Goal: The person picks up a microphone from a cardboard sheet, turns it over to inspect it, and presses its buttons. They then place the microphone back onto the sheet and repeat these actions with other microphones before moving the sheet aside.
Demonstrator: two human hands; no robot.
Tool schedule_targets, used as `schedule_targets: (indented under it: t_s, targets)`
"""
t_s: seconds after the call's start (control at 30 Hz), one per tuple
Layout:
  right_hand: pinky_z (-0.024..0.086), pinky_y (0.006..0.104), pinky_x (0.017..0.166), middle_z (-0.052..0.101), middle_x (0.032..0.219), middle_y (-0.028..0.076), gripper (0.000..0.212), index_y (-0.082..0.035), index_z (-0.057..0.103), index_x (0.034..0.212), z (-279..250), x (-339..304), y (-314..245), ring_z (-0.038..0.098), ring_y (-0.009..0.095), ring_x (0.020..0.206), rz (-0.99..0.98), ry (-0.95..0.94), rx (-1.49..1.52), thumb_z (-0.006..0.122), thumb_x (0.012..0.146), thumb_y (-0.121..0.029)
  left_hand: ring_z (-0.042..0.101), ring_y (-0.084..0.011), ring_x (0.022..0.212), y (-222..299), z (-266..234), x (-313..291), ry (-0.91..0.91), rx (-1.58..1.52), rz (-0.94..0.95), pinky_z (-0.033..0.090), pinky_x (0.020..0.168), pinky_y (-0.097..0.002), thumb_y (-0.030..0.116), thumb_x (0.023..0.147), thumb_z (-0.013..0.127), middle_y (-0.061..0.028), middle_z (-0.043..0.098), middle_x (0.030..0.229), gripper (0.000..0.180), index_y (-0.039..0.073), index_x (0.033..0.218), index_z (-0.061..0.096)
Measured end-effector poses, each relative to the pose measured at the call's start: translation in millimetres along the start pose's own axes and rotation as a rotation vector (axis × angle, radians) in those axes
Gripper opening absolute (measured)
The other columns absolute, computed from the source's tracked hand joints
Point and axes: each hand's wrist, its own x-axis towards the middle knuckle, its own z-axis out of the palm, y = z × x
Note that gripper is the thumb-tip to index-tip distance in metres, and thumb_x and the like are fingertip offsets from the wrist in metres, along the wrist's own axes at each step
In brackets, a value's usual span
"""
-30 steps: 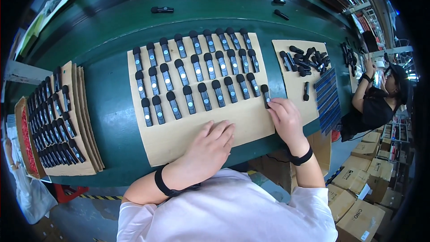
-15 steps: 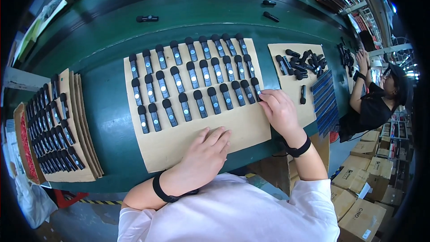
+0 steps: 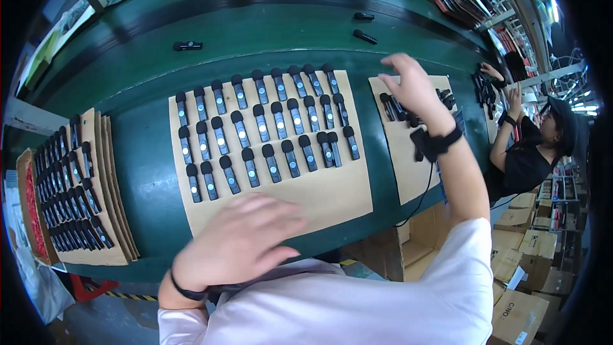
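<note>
Several small black clip-on microphones [image 3: 271,163] with foam tops lie in three rows on a brown cardboard sheet [image 3: 325,207] in front of me. Above the near edge of that sheet is my left hand [image 3: 246,236], blurred by motion, its fingers apart and nothing seen in it. My right hand [image 3: 414,89] reaches to the far right, over a second cardboard sheet [image 3: 402,172]. Its thumb and fingers are spread, with nothing visible between them. Beneath it, more microphones [image 3: 397,111] lie loosely heaped, partly hidden by my hand and wrist.
At left leans a stack of cardboard sheets [image 3: 118,204] bearing rows of microphones, beside a bin of red material [image 3: 33,211]. Loose microphones [image 3: 188,46] lie farther back on the green bench [image 3: 143,147]. A person [image 3: 527,147] works at right. Cartons [image 3: 520,313] stand below.
My right hand has left the end of the near row and moved up and right over the second sheet. My left hand has lifted off the cardboard and drawn back left.
</note>
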Motion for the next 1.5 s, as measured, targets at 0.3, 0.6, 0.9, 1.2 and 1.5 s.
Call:
schedule_targets:
  t_s: [0.3,0.6,0.9,1.2,1.5]
  targets:
    - [0.046,0.043,0.1,0.059,0.122,0.013,0.028,-0.008,0.065,0.108,41.4,111.2,47.5,0.053,0.034,0.117,0.088,-0.227,-0.253,0.069,0.087,-0.027,0.065,-0.0239,0.097,-91.1,-107.8,-7.6,0.66,0.267,-0.31,0.049,0.089,-0.0323,0.006,0.087,0.066,-0.012,0.068,0.103,0.019,-0.002,0.104,0.067]
    - [0.046,0.0419,0.098,0.06,0.118,0.016,0.019,-0.005,0.063,0.096,76.9,170.7,87.3,0.055,0.038,0.112,-0.069,-0.025,-0.212,0.066,0.08,-0.015,0.064,-0.0226,0.1,-224.4,-136.8,-12.1,0.794,0.263,-0.531,0.049,0.09,-0.0318,0.01,0.091,0.063,-0.013,0.067,0.108,0.024,0.0,0.113,0.064]
    - [0.049,0.0386,0.087,0.065,0.101,0.017,0.029,0.001,0.064,0.098,59.0,173.5,75.7,0.063,0.033,0.097,-0.043,-0.205,-0.017,0.074,0.077,-0.015,0.056,-0.034,0.116,-258.9,-143.8,13.5,0.744,0.601,-0.462,0.045,0.101,-0.0387,0.007,0.086,0.064,-0.0175,0.061,0.121,0.034,0.003,0.119,0.062]
    - [0.052,0.0334,0.077,0.065,0.097,0.013,0.025,0.003,0.063,0.099,-20.4,59.8,50.8,0.064,0.025,0.084,0.105,-0.126,0.068,0.074,0.079,-0.008,0.063,-0.0308,0.092,-285.8,-152.1,-4.1,0.732,0.665,-0.622,0.051,0.085,-0.0373,0.003,0.083,0.066,-0.017,0.064,0.098,0.021,0.0,0.104,0.064]
    - [0.052,0.0302,0.069,0.061,0.099,0.012,0.025,0.004,0.063,0.1,-59.5,-112.2,22.9,0.065,0.023,0.08,0.367,-0.084,0.21,0.073,0.078,-0.002,0.06,-0.0109,0.094,-232.3,-144.7,-9.6,0.974,0.208,-0.51,0.046,0.083,-0.0228,0.005,0.094,0.062,-0.005,0.063,0.101,0.017,-0.001,0.11,0.06]
